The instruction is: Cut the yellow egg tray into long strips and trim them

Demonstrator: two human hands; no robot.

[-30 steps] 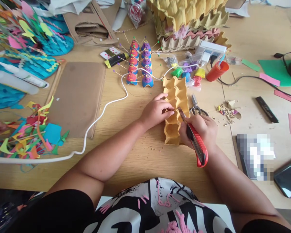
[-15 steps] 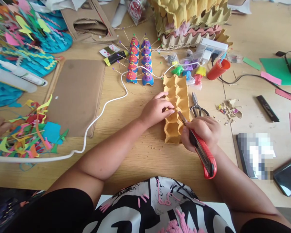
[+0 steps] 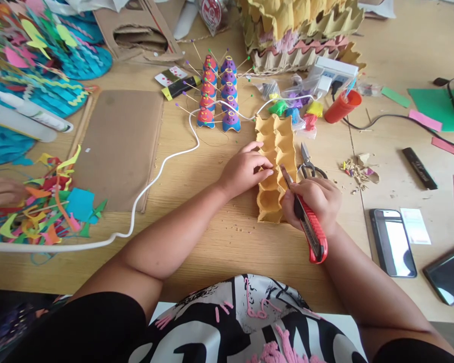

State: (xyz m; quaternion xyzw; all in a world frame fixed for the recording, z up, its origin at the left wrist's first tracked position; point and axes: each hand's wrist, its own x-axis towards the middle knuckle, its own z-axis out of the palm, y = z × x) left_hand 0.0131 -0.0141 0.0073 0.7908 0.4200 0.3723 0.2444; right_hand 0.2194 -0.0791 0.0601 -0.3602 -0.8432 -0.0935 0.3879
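A yellow egg carton strip (image 3: 269, 201) lies lengthwise before me, its two rows of cups facing up. My left hand (image 3: 244, 169) grips its left side, the thumb and fingers bent over the middle ridge. In my right hand (image 3: 318, 199), closed, is a red utility knife (image 3: 313, 229). Its blade points away from me and meets the carton at the right row of cups, close to my left fingertips. Just right of the carton, a pair of scissors (image 3: 306, 159) with black handles lies partly behind my right hand.
Painted egg-cup figures (image 3: 230, 121) with pins stand beyond my left hand. A white cable (image 3: 136, 201) crosses the table. At left are a cardboard sheet (image 3: 117, 151), paper scraps (image 3: 49, 222) and another person's hand (image 3: 2, 193). A red cup (image 3: 341, 108) and phone (image 3: 393, 242) are at right.
The knife has shifted slightly, its handle end swinging up and left, the blade tip moving a little away from me. My left hand stays put. The other person's hand reaches further into the scraps.
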